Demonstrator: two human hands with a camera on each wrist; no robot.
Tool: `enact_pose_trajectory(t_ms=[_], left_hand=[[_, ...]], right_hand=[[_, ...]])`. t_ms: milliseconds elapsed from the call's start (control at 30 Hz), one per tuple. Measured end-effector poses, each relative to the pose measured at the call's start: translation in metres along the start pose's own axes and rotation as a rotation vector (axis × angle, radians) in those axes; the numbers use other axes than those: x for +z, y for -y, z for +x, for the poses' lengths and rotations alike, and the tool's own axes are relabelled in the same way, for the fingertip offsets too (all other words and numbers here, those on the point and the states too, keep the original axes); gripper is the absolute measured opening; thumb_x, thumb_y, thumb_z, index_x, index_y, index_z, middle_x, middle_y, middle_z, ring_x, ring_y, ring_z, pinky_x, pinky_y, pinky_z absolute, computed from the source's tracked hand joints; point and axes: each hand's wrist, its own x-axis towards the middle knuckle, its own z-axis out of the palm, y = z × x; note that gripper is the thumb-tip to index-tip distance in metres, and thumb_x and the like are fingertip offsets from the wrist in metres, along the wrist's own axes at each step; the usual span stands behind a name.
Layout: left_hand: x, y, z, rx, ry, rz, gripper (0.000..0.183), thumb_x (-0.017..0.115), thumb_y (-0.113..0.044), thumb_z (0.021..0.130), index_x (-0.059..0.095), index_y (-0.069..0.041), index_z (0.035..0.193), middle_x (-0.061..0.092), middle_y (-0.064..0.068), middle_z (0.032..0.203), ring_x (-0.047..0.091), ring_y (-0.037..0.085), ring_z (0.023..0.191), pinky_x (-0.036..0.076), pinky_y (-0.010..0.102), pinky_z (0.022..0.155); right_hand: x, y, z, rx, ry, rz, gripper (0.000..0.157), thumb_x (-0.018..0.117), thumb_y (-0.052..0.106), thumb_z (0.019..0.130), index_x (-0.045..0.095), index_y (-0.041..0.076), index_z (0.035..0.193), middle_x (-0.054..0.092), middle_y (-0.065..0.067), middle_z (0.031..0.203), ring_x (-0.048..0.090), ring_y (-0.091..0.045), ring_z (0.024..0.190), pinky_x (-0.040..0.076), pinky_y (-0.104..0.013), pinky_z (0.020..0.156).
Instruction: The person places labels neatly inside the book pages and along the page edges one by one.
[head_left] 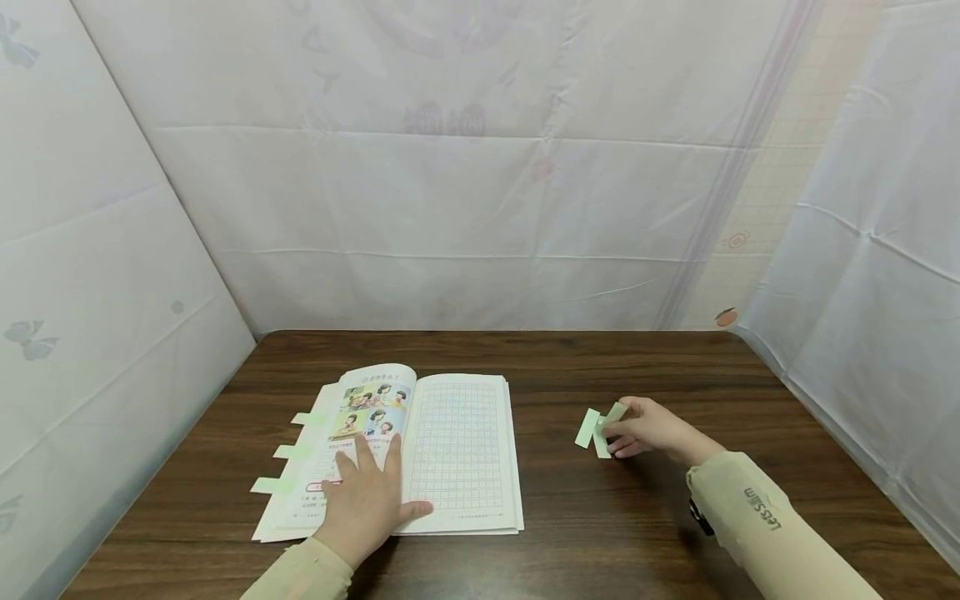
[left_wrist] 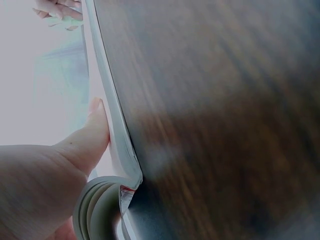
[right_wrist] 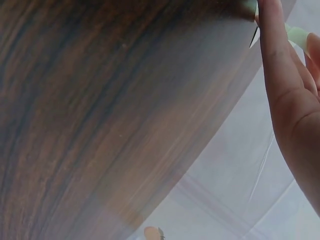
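An open book (head_left: 463, 450) lies on the table, a picture page on its left side and a grid page on its right. My left hand (head_left: 362, 504) rests spread over the left page, the thumb reaching across the fold. Between thumb and fingers, my right hand (head_left: 654, 429) pinches a pale green sticky strip (head_left: 618, 412), which curves in the right wrist view (right_wrist: 296, 36). Below it another green strip (head_left: 602, 443) shows partly, and a loose green strip (head_left: 587, 428) lies just left. Three green tabs (head_left: 273, 485) stick out from the book's left edge.
The dark wood table (head_left: 570, 533) carries the book at left and the strips at right. Pale patterned cloth (head_left: 465, 208) hangs behind the table and along both sides. A dark band (head_left: 701, 517) circles the right wrist.
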Motion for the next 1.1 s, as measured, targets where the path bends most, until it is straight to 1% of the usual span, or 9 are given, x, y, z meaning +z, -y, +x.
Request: enact_pose_trajectory(t_ms=[133, 333, 600, 833, 933, 1100], left_hand=[[0.0, 0.0, 0.0, -0.001, 0.003, 0.0, 0.104, 0.073, -0.07, 0.068, 0.049, -0.001, 0.142, 0.04, 0.049, 0.135, 0.046, 0.069, 0.115, 0.047, 0.075, 0.074], [-0.001, 0.0, 0.0, -0.005, 0.009, -0.005, 0.104, 0.073, -0.07, 0.068, 0.048, -0.002, 0.142, 0.039, 0.049, 0.135, 0.045, 0.069, 0.115, 0.047, 0.075, 0.075], [0.0, 0.0, 0.0, 0.0, 0.001, -0.004, 0.104, 0.073, -0.07, 0.068, 0.049, -0.001, 0.142, 0.04, 0.049, 0.134, 0.046, 0.069, 0.115, 0.047, 0.075, 0.075], [0.001, 0.0, 0.001, -0.003, 0.004, 0.001, 0.104, 0.073, -0.07, 0.067, 0.049, -0.001, 0.142, 0.04, 0.049, 0.135, 0.046, 0.068, 0.115, 0.047, 0.075, 0.074], [0.002, 0.001, 0.001, -0.004, 0.003, -0.003, 0.104, 0.074, -0.07, 0.068, 0.049, -0.001, 0.142, 0.04, 0.049, 0.135, 0.046, 0.068, 0.115, 0.047, 0.075, 0.074], [-0.001, 0.0, 0.0, -0.009, 0.016, -0.017, 0.104, 0.074, -0.07, 0.067, 0.049, -0.001, 0.142, 0.039, 0.05, 0.135, 0.045, 0.069, 0.115, 0.047, 0.075, 0.075]], right_hand=[[-0.001, 0.002, -0.001, 0.009, 0.023, 0.001, 0.018, 0.055, 0.004, 0.099, 0.048, -0.008, 0.11, 0.064, -0.028, 0.111, 0.072, -0.022, 0.086, 0.061, -0.035, 0.076], [-0.002, 0.006, -0.003, 0.022, 0.046, -0.014, 0.014, 0.052, 0.004, 0.1, 0.046, -0.005, 0.108, 0.061, -0.033, 0.118, 0.072, -0.024, 0.09, 0.06, -0.037, 0.079], [-0.003, 0.01, -0.003, 0.037, 0.069, -0.026, 0.017, 0.049, 0.004, 0.101, 0.04, -0.007, 0.112, 0.056, -0.038, 0.124, 0.071, -0.026, 0.095, 0.06, -0.037, 0.082], [-0.005, 0.013, -0.005, 0.039, 0.105, -0.035, 0.015, 0.042, 0.006, 0.105, 0.034, -0.003, 0.114, 0.051, -0.043, 0.13, 0.069, -0.033, 0.103, 0.058, -0.04, 0.087], [-0.004, 0.015, -0.004, 0.06, 0.113, -0.038, 0.019, 0.039, 0.009, 0.106, 0.03, -0.003, 0.119, 0.049, -0.043, 0.131, 0.068, -0.035, 0.104, 0.058, -0.041, 0.087], [-0.003, 0.016, -0.002, 0.081, 0.119, -0.045, 0.028, 0.037, 0.01, 0.107, 0.024, -0.005, 0.126, 0.049, -0.043, 0.132, 0.068, -0.034, 0.104, 0.058, -0.041, 0.087]])
